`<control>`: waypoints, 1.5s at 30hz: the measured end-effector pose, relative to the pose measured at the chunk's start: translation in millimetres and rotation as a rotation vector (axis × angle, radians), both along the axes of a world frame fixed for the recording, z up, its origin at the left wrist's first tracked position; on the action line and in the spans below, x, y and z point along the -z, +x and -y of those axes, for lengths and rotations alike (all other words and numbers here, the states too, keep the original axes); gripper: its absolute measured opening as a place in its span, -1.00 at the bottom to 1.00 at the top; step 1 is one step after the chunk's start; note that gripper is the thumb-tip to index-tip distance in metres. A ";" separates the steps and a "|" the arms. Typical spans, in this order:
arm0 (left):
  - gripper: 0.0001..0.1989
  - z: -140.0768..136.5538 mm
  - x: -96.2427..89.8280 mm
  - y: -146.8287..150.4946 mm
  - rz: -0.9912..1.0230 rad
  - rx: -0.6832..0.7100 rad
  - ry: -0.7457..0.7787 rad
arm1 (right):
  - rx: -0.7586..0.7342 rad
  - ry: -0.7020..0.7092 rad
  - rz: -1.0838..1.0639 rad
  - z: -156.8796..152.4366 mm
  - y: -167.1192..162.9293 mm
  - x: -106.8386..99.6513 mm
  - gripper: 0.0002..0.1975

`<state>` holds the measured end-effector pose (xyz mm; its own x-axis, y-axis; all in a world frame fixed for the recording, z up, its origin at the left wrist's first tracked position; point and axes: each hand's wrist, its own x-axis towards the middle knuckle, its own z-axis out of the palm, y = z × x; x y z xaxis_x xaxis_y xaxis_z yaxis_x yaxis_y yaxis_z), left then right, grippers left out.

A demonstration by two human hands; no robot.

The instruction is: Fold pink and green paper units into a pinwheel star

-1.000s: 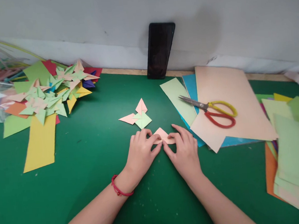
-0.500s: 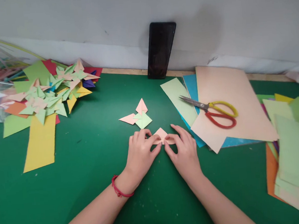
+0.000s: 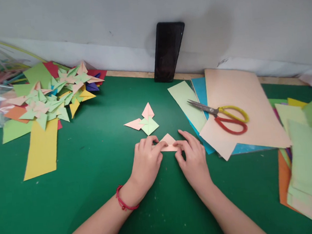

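The thumbs of the left hand (image 3: 146, 157) and right hand (image 3: 193, 154) have withdrawn from the middle of the pink paper's (image 3: 168, 140) lower edge, exposing it; this suggests that the fold is being pressed flat. Each grip stands apart, thumb and forefinger separated, with the forefingers resting on the paper against the desk (image 3: 98, 202). The paper lies between the hands, just nearer than the green-and-pink folded piece (image 3: 150, 126), as a small, low triangle, its point facing away and its side corners partly covered.
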<state>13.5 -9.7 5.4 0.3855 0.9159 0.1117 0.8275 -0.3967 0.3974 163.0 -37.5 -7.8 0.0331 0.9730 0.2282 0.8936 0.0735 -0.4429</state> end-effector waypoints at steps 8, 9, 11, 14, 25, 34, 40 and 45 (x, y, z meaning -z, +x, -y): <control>-0.66 1.8 1.3 -0.4 0.043 0.023 0.043 | -0.003 -0.015 -0.034 0.5 1.4 1.1 -0.84; -0.67 2.4 0.9 0.0 0.037 0.021 0.054 | -0.004 -0.022 -0.032 0.3 1.4 0.9 -0.84; -0.67 4.0 -0.3 1.1 0.022 0.003 0.069 | -0.002 -0.023 -0.037 -0.1 1.5 0.6 -0.84; -0.69 6.6 -2.0 2.6 -0.001 -0.024 0.069 | 0.005 -0.014 -0.052 -0.4 1.6 0.6 -0.85; -0.81 -2.6 5.3 -1.0 0.185 0.098 -0.107 | 0.019 0.017 -0.069 0.1 0.8 0.4 -0.87; -0.87 -5.2 5.6 0.0 0.207 0.089 -0.114 | 0.024 0.011 -0.028 0.1 -2.7 -1.6 -0.82; -0.87 -6.1 5.4 0.6 0.195 0.086 -0.118 | 0.053 0.025 -0.024 -0.9 -3.8 -0.5 -0.82; -0.85 -5.9 5.6 0.2 0.197 0.083 -0.114 | 0.045 0.019 -0.029 -1.3 -3.9 -1.0 -0.85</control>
<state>13.6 -3.8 -0.2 0.4410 0.8930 0.0902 0.6959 -0.4036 0.5939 159.0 -36.2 -6.8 0.0832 0.9660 0.2450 0.8829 0.0426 -0.4676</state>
